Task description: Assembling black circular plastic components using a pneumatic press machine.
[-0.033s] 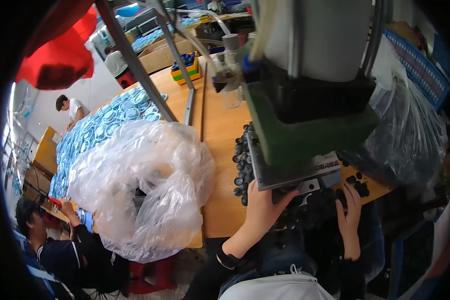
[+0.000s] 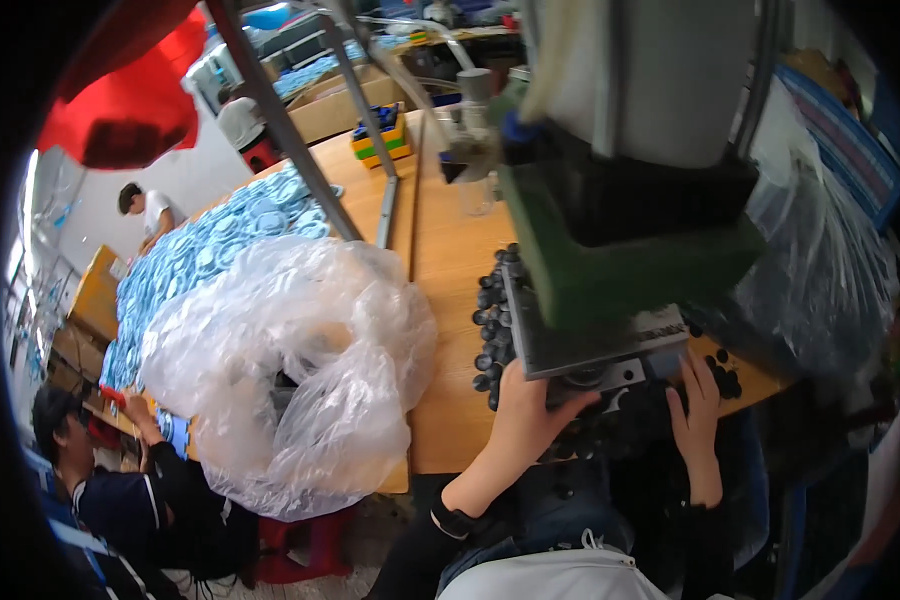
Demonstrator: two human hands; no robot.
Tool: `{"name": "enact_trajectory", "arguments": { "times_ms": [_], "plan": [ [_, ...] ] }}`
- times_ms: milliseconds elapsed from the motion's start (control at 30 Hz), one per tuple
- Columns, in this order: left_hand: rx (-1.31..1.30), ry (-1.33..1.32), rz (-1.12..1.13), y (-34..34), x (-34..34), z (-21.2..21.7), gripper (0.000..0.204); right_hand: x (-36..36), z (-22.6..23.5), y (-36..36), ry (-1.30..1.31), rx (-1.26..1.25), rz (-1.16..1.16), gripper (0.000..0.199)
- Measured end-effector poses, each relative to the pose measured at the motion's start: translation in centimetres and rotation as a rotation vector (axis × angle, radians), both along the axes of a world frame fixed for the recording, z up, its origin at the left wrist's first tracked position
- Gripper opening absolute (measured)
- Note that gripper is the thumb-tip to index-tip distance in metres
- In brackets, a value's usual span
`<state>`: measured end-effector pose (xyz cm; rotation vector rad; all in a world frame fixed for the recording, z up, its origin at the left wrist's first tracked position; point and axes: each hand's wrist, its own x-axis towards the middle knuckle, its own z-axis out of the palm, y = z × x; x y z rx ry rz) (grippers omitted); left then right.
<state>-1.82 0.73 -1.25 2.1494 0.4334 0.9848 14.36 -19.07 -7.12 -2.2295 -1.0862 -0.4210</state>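
Note:
A bench press machine with a green body point(image 2: 630, 260) stands over the right part of the table, a metal plate point(image 2: 595, 345) on its front. My left hand point(image 2: 520, 415) reaches to the plate's left lower corner. Its thumb stretches right below the plate; the other fingers go behind the plate's edge, and their grip is hidden. My right hand point(image 2: 695, 410) is by the plate's right lower corner, fingers extended and thumb apart, with nothing visible in it. Between my hands, under the plate, sits a metal fixture point(image 2: 625, 373). Small round black parts point(image 2: 490, 330) lie left of the machine.
A large clear plastic bag point(image 2: 300, 380) fills the table's left side, beside piled light-blue parts point(image 2: 210, 245). More black parts point(image 2: 722, 375) lie right. Metal posts point(image 2: 280, 120) rise from the table. A co-worker point(image 2: 110, 480) sits at the lower left; another clear bag point(image 2: 820, 240) is at right.
The whole view shifts slightly. My right hand moves a little left, closer to the plate's right corner. My left hand stays at the plate's left corner.

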Motion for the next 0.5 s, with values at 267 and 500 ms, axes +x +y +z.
{"name": "enact_trajectory", "arguments": {
  "times_ms": [267,500],
  "plan": [
    [0.073,-0.008,0.166,3.6,-12.6,2.2,0.027,5.9,-5.8,1.6,0.011,-0.293,-0.056,0.032],
    [0.235,0.097,0.878,19.6,-25.4,-3.9,0.019,3.2,-4.0,1.9,0.314,0.219,-0.032,0.027]
  ]
}}
